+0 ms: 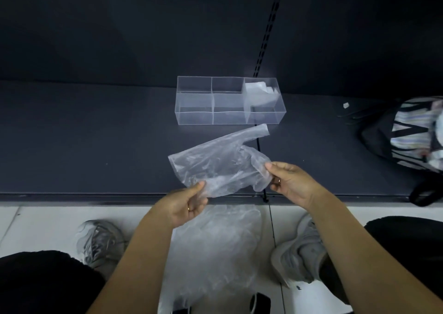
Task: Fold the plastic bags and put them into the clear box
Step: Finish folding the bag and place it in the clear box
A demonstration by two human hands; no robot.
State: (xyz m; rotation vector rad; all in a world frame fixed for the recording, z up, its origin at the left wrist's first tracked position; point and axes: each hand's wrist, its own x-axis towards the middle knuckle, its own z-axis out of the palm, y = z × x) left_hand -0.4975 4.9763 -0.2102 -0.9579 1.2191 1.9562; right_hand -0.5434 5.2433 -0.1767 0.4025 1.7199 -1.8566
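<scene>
In the head view, the plastic bag (pixel 215 167) is held up just above the front part of the dark shelf (pixel 96 146), not yet folded. The left hand (pixel 189 206) pinches its near left corner between thumb and fingers (pixel 199 186). The right hand (pixel 290 182) pinches the crumpled right edge with its fingers (pixel 273 166). One handle of the bag (pixel 259 131) reaches toward the clear box (pixel 194 118) and ends just before its front wall.

The box stands further back on the shelf. Its right compartment already has a folded bag (pixel 261 93); the other compartments look empty. More bags lie in a loose pile (pixel 215 246) on the floor between the person's shoes.

I think the main risk is the film itself. It is thin and looks slippery, so a corner can slide out of such a light pinch, and then the bag would drop onto the shelf or onto the pile below. The right edge is bunched, so the first fold may come out crooked. The free handle can be caught inside the fold. A loosely folded bag probably opens again in the compartment. The box looks light, so pushing a bag in could move it backward.
</scene>
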